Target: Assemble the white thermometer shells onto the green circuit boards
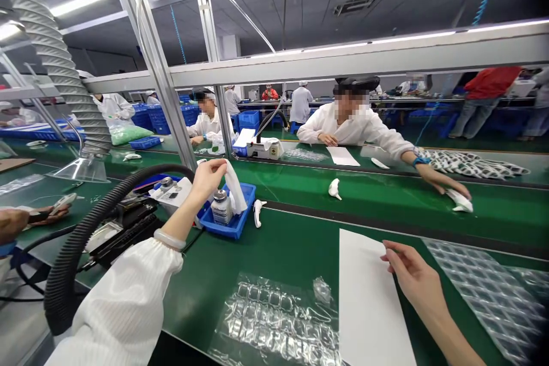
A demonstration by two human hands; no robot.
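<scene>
Hanging from the pinching left hand, a white wipe is held just above a capped bottle in the blue tray. Drawing it clear seems the step in hand, so a firm pinch is called for. A white sheet on the green counter is touched by the loosely open right hand.

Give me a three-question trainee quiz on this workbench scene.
1. True or false: the left hand holds a white cloth-like strip over the small blue plastic tray.
2. The right hand touches: A) the white paper sheet; B) a black hose; C) a blue crate.
3. Fill in: a small grey-capped ____ stands in the blue tray.
Key: 1 true; 2 A; 3 bottle.
</scene>
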